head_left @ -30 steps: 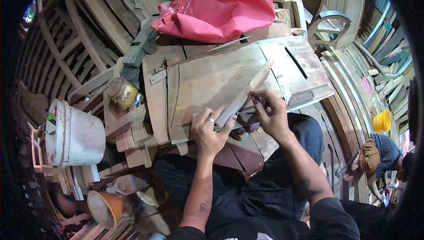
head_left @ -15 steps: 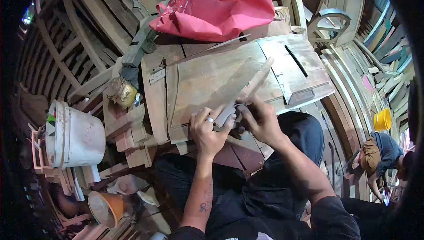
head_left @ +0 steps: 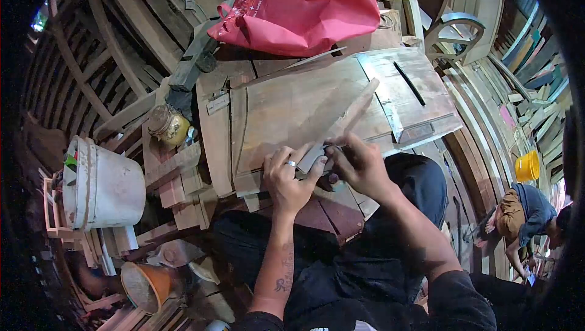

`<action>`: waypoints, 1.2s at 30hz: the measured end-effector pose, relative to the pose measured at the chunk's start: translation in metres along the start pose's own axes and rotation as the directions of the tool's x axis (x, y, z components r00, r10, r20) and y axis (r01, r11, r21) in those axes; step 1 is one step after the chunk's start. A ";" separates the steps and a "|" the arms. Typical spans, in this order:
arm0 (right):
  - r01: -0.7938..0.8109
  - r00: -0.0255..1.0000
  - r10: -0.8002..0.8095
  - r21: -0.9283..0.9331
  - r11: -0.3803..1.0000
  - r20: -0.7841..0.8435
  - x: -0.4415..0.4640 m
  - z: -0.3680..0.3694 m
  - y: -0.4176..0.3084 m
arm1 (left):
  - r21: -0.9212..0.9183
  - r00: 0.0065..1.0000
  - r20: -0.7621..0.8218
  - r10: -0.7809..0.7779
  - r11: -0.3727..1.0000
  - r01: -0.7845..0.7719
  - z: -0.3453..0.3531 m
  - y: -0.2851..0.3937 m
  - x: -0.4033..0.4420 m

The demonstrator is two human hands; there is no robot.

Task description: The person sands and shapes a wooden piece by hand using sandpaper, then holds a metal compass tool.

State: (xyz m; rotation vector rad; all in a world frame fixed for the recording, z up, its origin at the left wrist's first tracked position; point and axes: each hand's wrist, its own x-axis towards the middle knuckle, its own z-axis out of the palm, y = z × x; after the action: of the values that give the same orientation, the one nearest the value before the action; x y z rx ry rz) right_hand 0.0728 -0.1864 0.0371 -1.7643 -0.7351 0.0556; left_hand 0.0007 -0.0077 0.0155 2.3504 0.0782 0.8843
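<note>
A long, narrow piece of wood slants over the board in front of me, its far end pointing up and right. My left hand, with a ring on one finger, is closed round its near end, thumb along the greyish end face. At the right side of that end, my right hand is closed in a pinch on a small dark grey piece, mostly hidden by the fingers; its kind is unclear. Just below sits a small round object, partly covered. Beneath lies a wide wooden panel.
A red bag lies behind the panel. To the left stand a jar, a white bucket and an orange bucket. Timber is stacked all round. At right are a yellow bucket and another person bending down.
My right hand has shifted very slightly at the near end of the wood. My left hand keeps its grip. The other person at right has moved a little.
</note>
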 end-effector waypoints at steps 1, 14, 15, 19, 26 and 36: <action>0.017 0.999 -0.018 -0.049 0.999 -0.029 0.003 -0.007 0.000 | 0.001 1.000 -0.019 0.011 1.000 -0.011 0.000 0.000 0.000; 0.084 0.981 -0.108 -0.150 0.985 -0.160 0.007 -0.020 0.007 | -0.021 0.999 -0.032 0.004 1.000 -0.005 0.001 -0.001 0.000; 0.040 0.981 -0.068 -0.151 0.988 -0.182 0.008 -0.022 0.004 | -0.028 0.999 -0.038 0.015 0.999 -0.016 0.001 0.000 0.001; -0.053 0.970 0.081 0.125 0.991 -0.230 0.004 -0.013 0.013 | -0.042 0.999 -0.038 0.002 0.999 -0.003 0.000 0.001 0.000; 0.001 0.993 0.001 0.020 1.000 -0.119 0.001 -0.002 0.001 | -0.025 0.999 -0.044 0.005 1.000 -0.006 0.002 -0.001 0.001; -0.032 0.985 0.025 -0.036 0.999 -0.172 0.005 -0.003 -0.002 | -0.004 0.998 -0.053 0.030 1.000 -0.031 0.003 -0.001 0.001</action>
State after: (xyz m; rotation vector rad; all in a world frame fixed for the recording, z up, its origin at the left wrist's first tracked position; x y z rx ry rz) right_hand 0.0769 -0.1862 0.0412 -1.7913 -0.5893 -0.0908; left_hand 0.0030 -0.0084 0.0141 2.3298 0.0620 0.9603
